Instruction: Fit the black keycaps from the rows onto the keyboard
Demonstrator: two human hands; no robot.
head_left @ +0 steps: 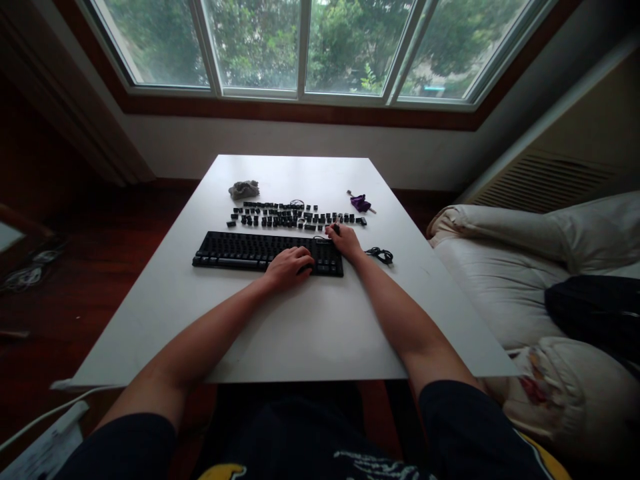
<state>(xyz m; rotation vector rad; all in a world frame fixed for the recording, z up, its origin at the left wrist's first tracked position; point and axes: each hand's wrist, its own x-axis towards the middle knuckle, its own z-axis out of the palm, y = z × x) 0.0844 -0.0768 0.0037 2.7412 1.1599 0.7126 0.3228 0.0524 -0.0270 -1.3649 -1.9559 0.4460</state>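
Observation:
A black keyboard [235, 250] lies on the white table, with keycaps along its front row and right side; much of the rest looks bare of caps. Over its front edge, right of the middle, my left hand [289, 268] is bent, fingers on top and thumb lower, gripping it. My right hand [346, 241] is above the keyboard's upper right corner, fingers closed in a pinch on a small dark piece that looks like a keycap [337, 229]. Just behind the keyboard, loose black keycaps [285, 218] lie in uneven rows.
A grey crumpled cloth [244, 190] lies at the table's back left. Purple cloth [361, 203] with a small stick-like item lies at the back right. A coiled black cable [381, 255] is right of the keyboard. A pale sofa [505, 273] stands beside the table [260, 333].

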